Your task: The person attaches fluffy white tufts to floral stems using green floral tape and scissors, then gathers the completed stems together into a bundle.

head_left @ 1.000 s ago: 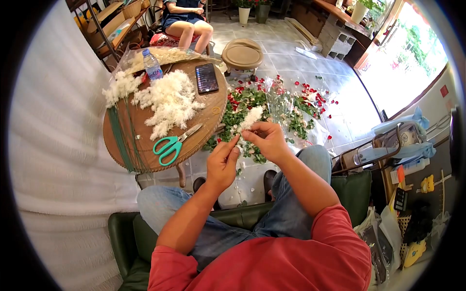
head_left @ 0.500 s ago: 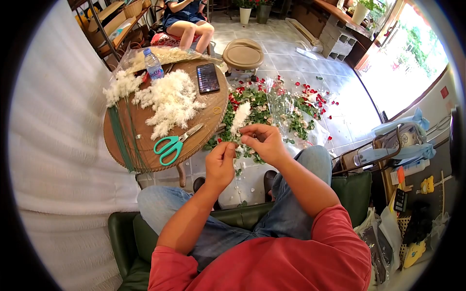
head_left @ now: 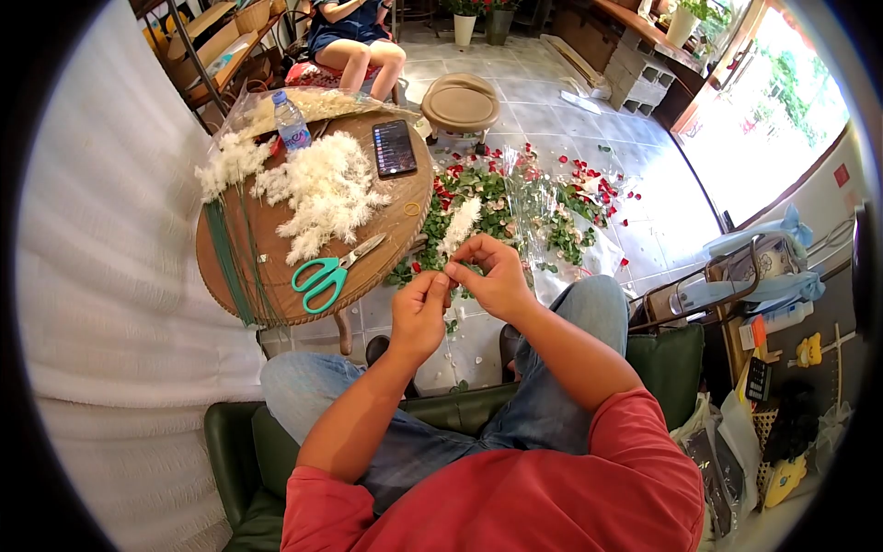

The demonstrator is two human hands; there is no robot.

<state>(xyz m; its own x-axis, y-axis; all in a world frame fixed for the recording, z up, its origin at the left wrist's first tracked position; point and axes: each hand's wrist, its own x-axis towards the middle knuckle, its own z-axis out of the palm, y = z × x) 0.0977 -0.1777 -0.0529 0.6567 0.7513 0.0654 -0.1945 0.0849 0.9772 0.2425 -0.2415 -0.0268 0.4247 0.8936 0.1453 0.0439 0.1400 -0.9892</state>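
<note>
A white feathery sprig (head_left: pixel 462 224) stands up just above my two hands, over the litter of leaves. My left hand (head_left: pixel 421 311) is pinched closed near its lower end. The fingertips of my right hand (head_left: pixel 492 276) are pressed together right beside it, close to the sprig's base. The stem between my fingers is too small to make out. On the round wooden table (head_left: pixel 382 241) to the left lie fluffy white sprigs (head_left: pixel 326 189), scissors with turquoise handles (head_left: pixel 322 281), and a bundle of green stems (head_left: pixel 227 262).
The table also bears a water bottle (head_left: pixel 292 124) and a phone (head_left: pixel 394 149). Green leaves and red petals (head_left: pixel 497 207) cover the floor ahead, near a round stool (head_left: pixel 461 101). Another person (head_left: pixel 354 51) sits at the back. A rack with blue cloth (head_left: pixel 763 271) stands at right.
My right hand has shifted slightly left, and its fingertips have come together close to my left hand. The white sprig has tilted a little to the right.
</note>
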